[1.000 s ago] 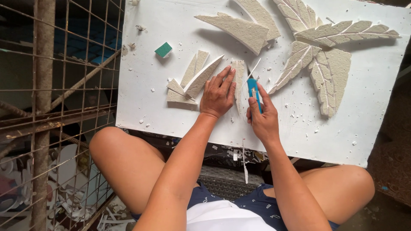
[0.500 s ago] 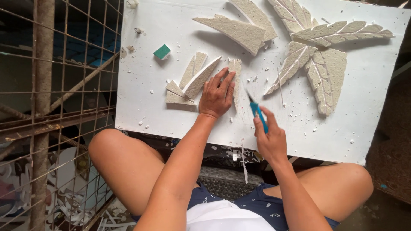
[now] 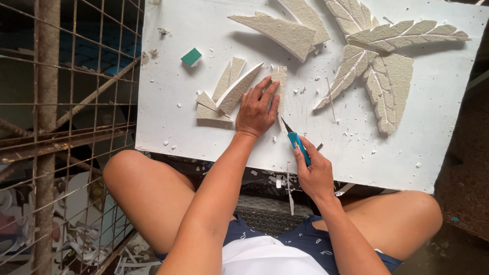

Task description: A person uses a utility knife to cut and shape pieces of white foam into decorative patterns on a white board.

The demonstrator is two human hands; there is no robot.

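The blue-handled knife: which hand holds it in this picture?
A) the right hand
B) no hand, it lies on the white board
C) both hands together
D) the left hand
A: the right hand grips the blue-handled knife with its blade pointing up the white board, while the left hand lies flat on a narrow foam strip.
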